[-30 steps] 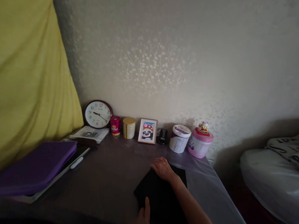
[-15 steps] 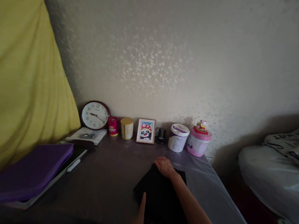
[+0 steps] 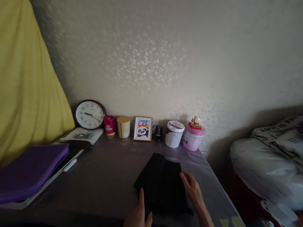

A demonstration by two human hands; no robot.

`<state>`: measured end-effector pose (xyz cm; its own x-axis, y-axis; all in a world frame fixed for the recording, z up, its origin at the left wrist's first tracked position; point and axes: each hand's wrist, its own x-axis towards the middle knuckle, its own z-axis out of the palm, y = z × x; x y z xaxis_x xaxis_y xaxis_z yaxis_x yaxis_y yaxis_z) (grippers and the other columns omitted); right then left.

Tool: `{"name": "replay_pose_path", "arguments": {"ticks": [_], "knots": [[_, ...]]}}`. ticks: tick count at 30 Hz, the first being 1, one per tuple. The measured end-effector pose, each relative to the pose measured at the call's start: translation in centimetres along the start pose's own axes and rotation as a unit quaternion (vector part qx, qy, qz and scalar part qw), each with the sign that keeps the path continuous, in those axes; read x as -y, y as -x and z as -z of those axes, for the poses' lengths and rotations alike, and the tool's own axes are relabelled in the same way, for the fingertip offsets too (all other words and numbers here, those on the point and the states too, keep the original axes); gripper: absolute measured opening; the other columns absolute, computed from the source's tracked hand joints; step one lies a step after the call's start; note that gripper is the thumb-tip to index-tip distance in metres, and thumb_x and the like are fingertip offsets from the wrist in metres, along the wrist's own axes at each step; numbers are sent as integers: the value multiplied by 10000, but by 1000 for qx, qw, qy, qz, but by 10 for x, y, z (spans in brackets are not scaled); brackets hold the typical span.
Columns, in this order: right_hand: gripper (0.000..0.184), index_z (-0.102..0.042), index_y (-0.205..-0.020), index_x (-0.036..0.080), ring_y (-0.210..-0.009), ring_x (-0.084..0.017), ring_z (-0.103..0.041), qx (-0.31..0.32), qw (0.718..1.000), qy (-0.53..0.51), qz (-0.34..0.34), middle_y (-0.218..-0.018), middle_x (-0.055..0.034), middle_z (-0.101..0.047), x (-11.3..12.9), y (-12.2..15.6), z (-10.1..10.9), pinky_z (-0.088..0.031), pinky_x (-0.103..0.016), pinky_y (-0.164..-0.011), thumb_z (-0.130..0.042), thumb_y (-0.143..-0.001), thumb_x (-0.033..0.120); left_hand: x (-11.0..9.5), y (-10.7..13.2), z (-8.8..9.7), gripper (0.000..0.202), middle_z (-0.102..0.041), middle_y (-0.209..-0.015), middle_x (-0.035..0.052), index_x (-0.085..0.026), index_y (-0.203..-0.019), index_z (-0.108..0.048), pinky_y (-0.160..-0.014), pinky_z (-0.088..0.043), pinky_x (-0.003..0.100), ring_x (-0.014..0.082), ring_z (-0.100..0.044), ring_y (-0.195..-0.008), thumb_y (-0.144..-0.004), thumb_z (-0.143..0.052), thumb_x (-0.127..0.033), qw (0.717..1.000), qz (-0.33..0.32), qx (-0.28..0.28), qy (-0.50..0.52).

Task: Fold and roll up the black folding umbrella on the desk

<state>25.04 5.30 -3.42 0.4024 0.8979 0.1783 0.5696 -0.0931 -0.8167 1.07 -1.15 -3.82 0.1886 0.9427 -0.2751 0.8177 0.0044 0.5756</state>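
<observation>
A flat black cloth [image 3: 162, 183] lies folded on the dark table [image 3: 105, 179] in front of me. My left hand [image 3: 137, 219] rests at the cloth's near left corner, fingers stretched out flat and one finger pointing up along its edge. At the cloth's right edge, about halfway along, my right hand [image 3: 191, 189] lies with its fingers extended and slightly spread, touching the fabric. Neither hand holds anything.
Along the wall stand a round clock [image 3: 89, 114], a red tin [image 3: 109, 125], a gold tin [image 3: 123, 126], a framed panda picture [image 3: 143, 128], a white tub [image 3: 174, 133] and a pink jar [image 3: 193, 137]. A purple folder [image 3: 25, 174] lies left; yellow curtain [image 3: 15, 93]; bedding [image 3: 272, 163] right.
My right hand has drawn back from the cloth's far end to its right edge. The left hand stays at the near corner. The view has shifted right.
</observation>
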Motion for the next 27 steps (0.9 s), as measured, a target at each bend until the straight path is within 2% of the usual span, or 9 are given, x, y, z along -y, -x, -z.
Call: {"name": "replay_pose_path", "arguments": {"ticks": [4, 8, 12, 16, 23, 27], "knots": [[544, -596, -1022, 156, -830, -238, -631, 11, 999, -9, -40, -859, -72, -681, 1, 42, -2, -481, -325, -732, -526, -663, 559, -1, 2, -3, 693, -642, -1020, 126, -50, -1375, 77, -758, -404, 210, 161, -609, -896, -862, -323, -292, 1000, -13, -4, -1], [526, -590, -1026, 146, -909, -261, -615, 5, 1000, 1, -23, -933, -90, -672, 3, 63, -6, -477, -342, -778, -532, -666, 525, 1, 1, -7, 691, -645, -996, 131, -33, -1372, 75, -732, -410, 234, 176, -613, -868, -871, -320, -296, 1000, -20, -10, -14], [475, -590, -1040, 160, -933, -261, -612, -5, 1000, 2, 3, -953, -88, -669, 11, 68, -10, -478, -342, -791, -516, -699, 482, 4, -1, -11, 688, -646, -982, 127, -35, -1371, 83, -705, -412, 241, 180, -617, -845, -873, -309, -301, 1000, -27, -14, -9], [505, -568, -1089, 138, -952, -265, -606, -5, 1000, 1, 10, -978, -109, -663, 27, 69, -17, -478, -337, -796, -523, -703, 461, 5, -2, -12, 689, -633, -1018, 141, -30, -1372, 80, -735, -414, 262, 199, -611, -884, -873, -296, -322, 1000, -26, -11, -12], [470, -542, -1109, 114, -922, -241, -617, 52, 995, -77, 43, -978, -108, -664, 65, 71, -43, -485, -319, -778, -494, -741, 402, -1, 0, -9, 682, -610, -1070, 170, 13, -1364, 60, -743, -421, 268, 214, -604, -912, -859, -298, -273, 1000, -25, -4, -17], [401, -537, -1095, 132, -878, -218, -627, 96, 990, -76, 67, -947, -88, -671, 84, 68, -62, -490, -294, -739, -478, -762, 347, -2, -1, -11, 685, -591, -1095, 193, 35, -1357, 62, -775, -414, 252, 208, -597, -938, -848, -312, -230, 999, -34, -1, -19]]}}
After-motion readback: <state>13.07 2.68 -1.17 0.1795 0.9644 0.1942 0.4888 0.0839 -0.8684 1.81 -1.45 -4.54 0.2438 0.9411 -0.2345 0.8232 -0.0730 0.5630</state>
